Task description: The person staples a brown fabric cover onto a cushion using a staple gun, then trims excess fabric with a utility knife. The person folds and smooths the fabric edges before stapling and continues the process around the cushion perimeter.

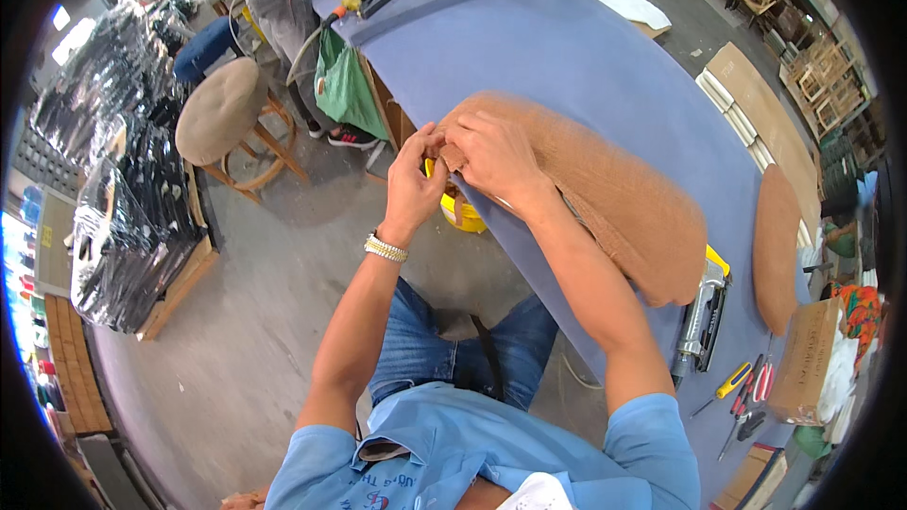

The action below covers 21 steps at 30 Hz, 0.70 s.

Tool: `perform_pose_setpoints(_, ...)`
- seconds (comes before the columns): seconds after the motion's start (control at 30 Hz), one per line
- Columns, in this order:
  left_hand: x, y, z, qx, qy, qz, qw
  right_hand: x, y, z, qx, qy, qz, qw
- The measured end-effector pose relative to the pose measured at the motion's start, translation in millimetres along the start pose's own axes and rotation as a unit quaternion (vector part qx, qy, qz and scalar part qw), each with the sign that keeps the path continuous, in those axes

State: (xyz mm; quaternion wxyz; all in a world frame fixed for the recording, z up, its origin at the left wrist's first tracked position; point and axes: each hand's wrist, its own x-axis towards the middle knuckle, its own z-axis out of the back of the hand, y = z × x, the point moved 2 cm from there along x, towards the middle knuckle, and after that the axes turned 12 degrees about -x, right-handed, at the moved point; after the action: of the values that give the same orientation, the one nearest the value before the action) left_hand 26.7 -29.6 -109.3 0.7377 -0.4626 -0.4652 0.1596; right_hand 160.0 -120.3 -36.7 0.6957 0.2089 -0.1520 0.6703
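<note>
A long padded cushion panel (605, 189) covered in brown fabric lies on the blue-topped table, its near left end overhanging slightly by the edge. At that end, my left hand (416, 179) pinches the fabric's edge between thumb and fingers. My right hand (496, 156) is closed on the same corner, its fingers bent over a small folded flap of brown fabric (453, 158). Both hands nearly touch each other. The fingertips are partly hidden by the fabric and by one another. Right of the panel rests a silver staple gun (701, 316).
A yellow container (463, 215) is under the table edge by my hands. Screwdrivers (734, 378) and pliers lie at right near a cardboard box (806, 359). Another brown panel (777, 250) is beyond. A round stool (222, 111) stands left; a person (283, 19) stands at the far table.
</note>
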Motion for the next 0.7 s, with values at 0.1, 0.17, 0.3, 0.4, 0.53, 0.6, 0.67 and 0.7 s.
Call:
perform_pose_setpoints(0.1, -19, 1, -2, 0.094, -0.007, -0.078, 0.993, -23, -5, -18, -0.006, -0.042, 0.013, 0.999)
perform_pose_setpoints(0.17, -15, 4, -3, 0.167, 0.005, -0.139, 0.976, -27, -13, -28, -0.018, -0.075, 0.020, 0.997)
perform_pose_setpoints(0.3, -4, -2, 8, 0.136, 0.066, -0.078, 0.985, -11, -24, -25, 0.081, 0.066, -0.021, 0.994)
perform_pose_setpoints(0.4, 6, 7, 12, 0.153, 0.078, -0.100, 0.980, 10, -22, -3, 0.038, 0.065, 0.011, 0.997)
perform_pose_setpoints(0.53, 17, 3, 15, 0.152, 0.095, -0.105, 0.978, 12, -12, -7, -0.024, 0.098, -0.042, 0.994)
perform_pose_setpoints(0.6, 19, 4, 18, 0.136, 0.091, -0.118, 0.979, 7, -2, -8, -0.038, 0.052, 0.037, 0.997)
perform_pose_setpoints(0.67, 21, 6, 19, 0.150, 0.112, -0.102, 0.977, 4, 10, 2, -0.048, 0.024, 0.112, 0.992)
perform_pose_setpoints(0.7, 22, 8, 17, 0.156, 0.126, -0.096, 0.975, 1, 11, 6, -0.055, 0.008, 0.147, 0.988)
